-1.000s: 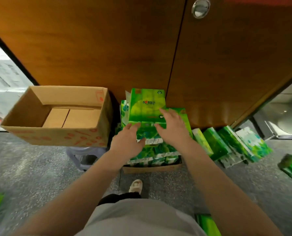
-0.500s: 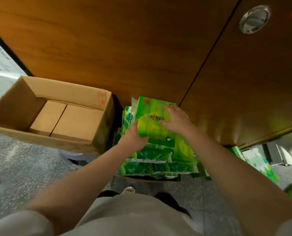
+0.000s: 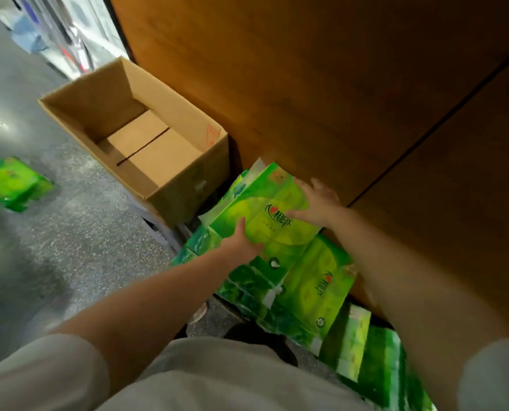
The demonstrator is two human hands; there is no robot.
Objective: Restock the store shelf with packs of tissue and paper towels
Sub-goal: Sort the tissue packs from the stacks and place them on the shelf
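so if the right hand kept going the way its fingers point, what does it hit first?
Probably the wooden cabinet panel. The right hand holds the far edge of the top tissue pack, fingers pointing toward the panel just behind. Depth is unclear.

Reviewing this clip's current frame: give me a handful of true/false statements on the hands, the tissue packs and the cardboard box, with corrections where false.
1. Both hands hold the top green tissue pack. True: the left hand grips its near edge, the right hand its far side.
2. The cardboard box is full of packs. False: it shows only its bare bottom flaps.
3. A lone green pack lies on the floor, apart from the pile. True.
4. The held pack is blue. False: it is green.
5. The box stands right of the pile. False: it stands left.
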